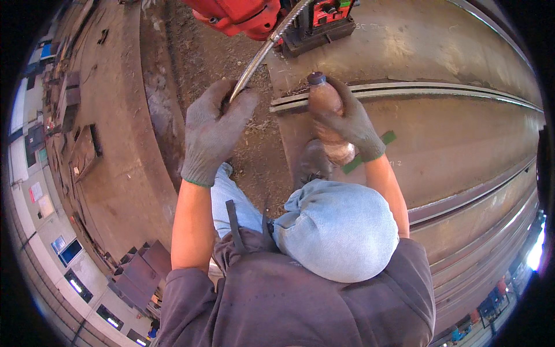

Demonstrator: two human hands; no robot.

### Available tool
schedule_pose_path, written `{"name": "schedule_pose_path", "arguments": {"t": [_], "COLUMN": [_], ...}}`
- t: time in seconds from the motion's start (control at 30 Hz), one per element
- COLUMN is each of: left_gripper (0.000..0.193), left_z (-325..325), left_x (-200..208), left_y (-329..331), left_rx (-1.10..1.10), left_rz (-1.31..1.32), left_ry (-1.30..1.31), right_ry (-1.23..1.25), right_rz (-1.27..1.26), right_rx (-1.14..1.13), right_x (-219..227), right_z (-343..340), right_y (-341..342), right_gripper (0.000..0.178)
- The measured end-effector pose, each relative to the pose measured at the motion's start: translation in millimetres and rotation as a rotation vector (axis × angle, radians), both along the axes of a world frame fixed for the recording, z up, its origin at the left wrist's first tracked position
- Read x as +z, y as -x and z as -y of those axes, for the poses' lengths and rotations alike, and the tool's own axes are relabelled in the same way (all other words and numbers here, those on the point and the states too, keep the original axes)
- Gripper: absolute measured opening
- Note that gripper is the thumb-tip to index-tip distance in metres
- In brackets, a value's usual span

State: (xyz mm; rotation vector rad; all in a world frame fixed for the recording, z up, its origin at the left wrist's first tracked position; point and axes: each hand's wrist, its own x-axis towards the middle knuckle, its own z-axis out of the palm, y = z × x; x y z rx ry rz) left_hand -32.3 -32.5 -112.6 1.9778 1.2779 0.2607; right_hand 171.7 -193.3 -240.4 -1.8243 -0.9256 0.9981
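My left hand point(214, 130), in a grey knit glove with a green cuff, is closed around the lower end of a shiny metal rod point(260, 56). The rod slants up and to the right, past a red machine point(237, 14) at the top edge. A clear plastic bottle point(327, 118) with a dark cap and brownish contents is in my right hand point(355, 124), gloved the same way. Its cap points away from me, and its base comes down near my dark boot point(314, 162). The fingers on the bottle's far side are partly hidden.
Large rusty steel beams point(451, 139) with raised flange edges fill the right side. A smaller red and black device point(324, 26) stands on the far beam. Green tape point(370, 151) lies behind the bottle. Brown steel pieces point(139, 272) are stacked at lower left, beyond the dirt floor.
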Motion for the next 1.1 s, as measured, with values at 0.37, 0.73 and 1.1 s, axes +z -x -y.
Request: {"name": "schedule_pose_path", "arguments": {"t": [0.37, 0.73, 1.1], "left_gripper": [0.039, 0.034, 0.033], "left_z": [12, 10, 8], "left_x": [6, -2, -5], "left_y": [-7, -3, -2], "left_rx": [0.172, 0.177, 0.213], "left_rz": [0.123, 0.219, 0.218], "left_ry": [0.107, 0.107, 0.173], "right_ry": [0.043, 0.089, -0.055], "right_rz": [-0.456, -0.617, -0.068], "right_rx": [-0.037, -0.062, -0.057], "right_x": [-24, -32, -22], "right_z": [-6, -24, -2], "right_y": [4, 8, 4], "right_gripper": [0.075, 0.078, 0.099]}}
